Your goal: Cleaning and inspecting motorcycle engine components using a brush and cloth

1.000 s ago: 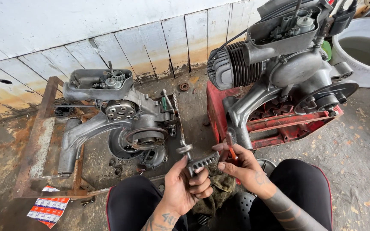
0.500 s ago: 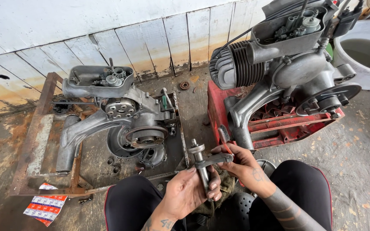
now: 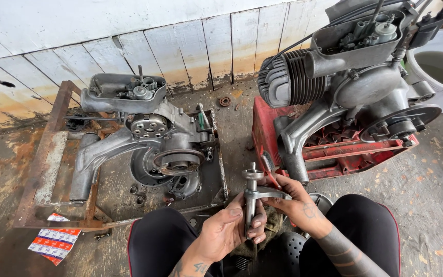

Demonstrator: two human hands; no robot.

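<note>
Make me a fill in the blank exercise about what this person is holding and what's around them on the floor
1. Both hands hold a metal ____ upright between the knees.
2. The left hand grips its lower part, while the right hand holds the arm that sticks out to the ____.
3. The engine on the right sits on a ____ crate.
4. The engine on the left rests in a rusty metal ____.

Missing words: shaft; right; red; frame

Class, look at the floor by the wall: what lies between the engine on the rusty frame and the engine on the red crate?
In the head view, a small rusty gear-like ring lies on the concrete floor between the left engine and the right engine; otherwise that strip is bare.
</note>
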